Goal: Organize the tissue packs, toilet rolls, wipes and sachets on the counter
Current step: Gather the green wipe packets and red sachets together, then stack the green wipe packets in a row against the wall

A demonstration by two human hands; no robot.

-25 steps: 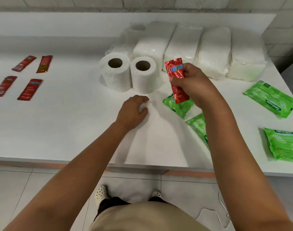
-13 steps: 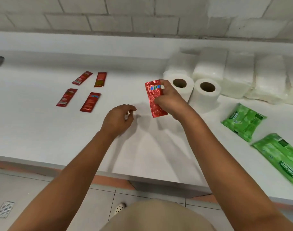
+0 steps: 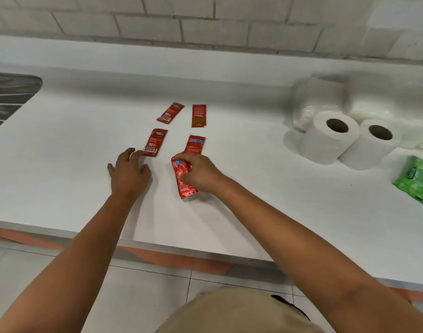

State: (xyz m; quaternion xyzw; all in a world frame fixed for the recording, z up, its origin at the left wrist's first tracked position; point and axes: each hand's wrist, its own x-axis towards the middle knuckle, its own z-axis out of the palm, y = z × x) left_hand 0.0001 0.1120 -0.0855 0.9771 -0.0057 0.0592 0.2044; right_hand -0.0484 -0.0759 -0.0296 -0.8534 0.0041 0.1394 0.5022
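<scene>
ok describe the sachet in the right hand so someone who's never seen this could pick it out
On the white counter, four red sachets lie flat in a two-by-two block near the middle. Just in front of that block's right column, the right hand grips a fifth red sachet. It alone is shiny, crinkled foil, raised at an angle and held rather than lying flat.
</scene>
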